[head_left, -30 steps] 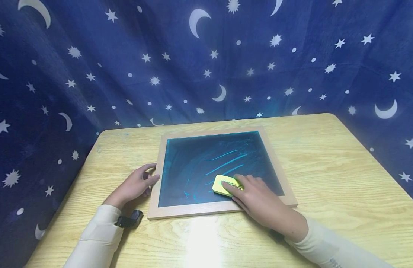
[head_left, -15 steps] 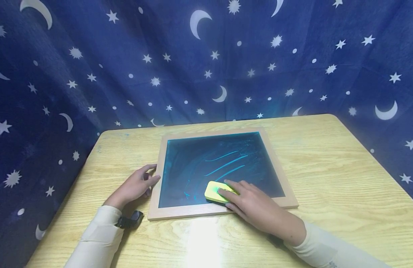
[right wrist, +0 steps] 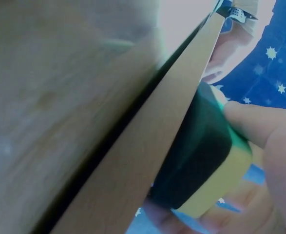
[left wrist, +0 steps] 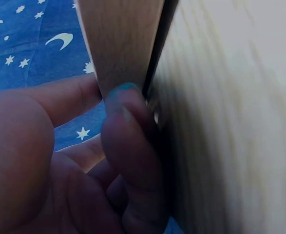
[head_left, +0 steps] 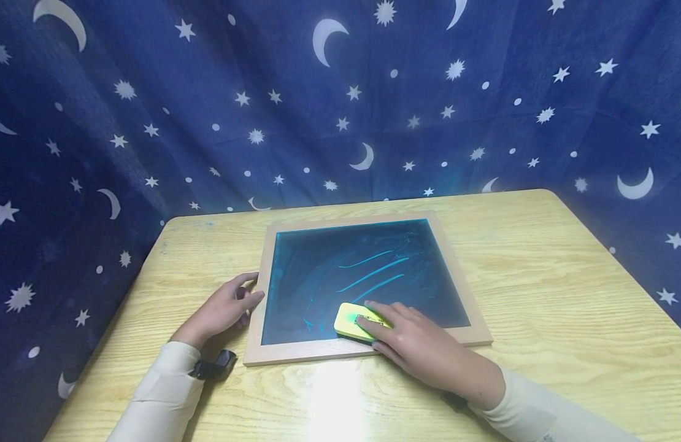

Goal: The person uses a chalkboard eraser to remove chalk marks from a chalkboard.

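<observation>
A wood-framed chalkboard [head_left: 313, 258] lies on the table, marked with several slanting blue lines and faint smears. My left hand [head_left: 224, 307] holds its left frame edge; in the left wrist view the thumb reaches the top of the frame [left wrist: 121, 44] and bent fingers [left wrist: 133, 146] press its side. My right hand [head_left: 418, 341] grips a yellow eraser [head_left: 348, 319] with a dark pad, its fingers spread over the top. The eraser sits on the board's lower part, by the front frame strip. In the right wrist view its dark pad [right wrist: 196, 146] faces the board, beside the frame.
The light wooden table [head_left: 550, 276] extends around the board on all sides. A blue curtain [head_left: 296, 80] with moons and stars hangs behind and at both sides. A black wrist strap [head_left: 213, 365] is on the left sleeve.
My right hand has slid the eraser left and toward the front edge of the board. Short marks near its path are no longer visible. My left hand has stayed in place.
</observation>
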Demonstrator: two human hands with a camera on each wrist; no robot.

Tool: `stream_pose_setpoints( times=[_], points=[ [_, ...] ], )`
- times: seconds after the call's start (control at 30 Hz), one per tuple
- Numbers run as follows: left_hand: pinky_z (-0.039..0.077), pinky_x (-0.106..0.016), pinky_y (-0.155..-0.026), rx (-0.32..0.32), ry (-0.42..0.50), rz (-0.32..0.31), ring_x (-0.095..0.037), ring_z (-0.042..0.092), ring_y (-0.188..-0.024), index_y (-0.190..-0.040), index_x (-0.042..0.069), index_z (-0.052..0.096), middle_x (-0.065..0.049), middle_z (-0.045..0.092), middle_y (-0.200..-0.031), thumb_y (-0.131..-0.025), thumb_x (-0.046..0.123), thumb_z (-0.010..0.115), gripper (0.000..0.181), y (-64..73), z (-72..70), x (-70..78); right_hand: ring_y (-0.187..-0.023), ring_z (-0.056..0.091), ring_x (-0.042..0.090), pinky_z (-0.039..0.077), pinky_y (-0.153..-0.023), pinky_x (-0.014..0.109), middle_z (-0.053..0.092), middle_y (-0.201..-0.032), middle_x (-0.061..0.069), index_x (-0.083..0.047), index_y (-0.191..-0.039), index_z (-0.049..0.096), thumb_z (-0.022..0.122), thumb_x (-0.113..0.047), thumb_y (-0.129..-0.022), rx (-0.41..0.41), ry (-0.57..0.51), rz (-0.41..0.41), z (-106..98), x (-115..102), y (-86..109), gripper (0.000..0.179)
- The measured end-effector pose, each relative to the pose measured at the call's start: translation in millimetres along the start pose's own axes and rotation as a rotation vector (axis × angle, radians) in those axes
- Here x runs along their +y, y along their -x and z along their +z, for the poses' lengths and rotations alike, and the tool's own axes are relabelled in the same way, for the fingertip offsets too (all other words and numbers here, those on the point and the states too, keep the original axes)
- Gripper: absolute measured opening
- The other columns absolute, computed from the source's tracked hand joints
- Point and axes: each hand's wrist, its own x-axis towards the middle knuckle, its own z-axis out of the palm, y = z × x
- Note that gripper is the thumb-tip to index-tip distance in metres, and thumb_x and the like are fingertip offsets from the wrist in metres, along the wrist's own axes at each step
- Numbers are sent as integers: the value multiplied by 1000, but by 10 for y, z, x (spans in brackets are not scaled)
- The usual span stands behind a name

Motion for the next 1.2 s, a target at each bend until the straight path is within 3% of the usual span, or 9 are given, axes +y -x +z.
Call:
stream_pose_setpoints(
  times=[0.23, 0.73, 1.2],
  points=[
    [50, -33, -55, 5, -5, 0, -19, 57, -63, -154, 0, 30, -11, 60, -88, -103, 29, 57, 65, 8, 6, 9, -109, 62, 25, 56, -87, 43, 58, -137, 11, -20, -139, 60, 74, -24, -91, 29, 33, 58, -32, 57, 9, 50],
    [50, -33, -55, 11, -4, 3, -19, 57, -64, -154, 1, 30, -10, 59, -88, -103, 31, 57, 66, 7, 17, -7, -98, 66, 29, 57, -71, 43, 63, -126, 14, -22, -131, 66, 76, -20, -87, 99, 139, 153, -100, 164, 47, 45],
    [50, -33, -56, 17, -17, -8, -19, 57, -64, -155, 2, 29, -10, 59, -88, -103, 31, 57, 65, 10, 16, -5, -95, 67, 31, 57, -74, 44, 65, -121, 16, -19, -128, 69, 74, -19, -87, 120, 150, 172, -163, 201, 65, 42]
  ],
)
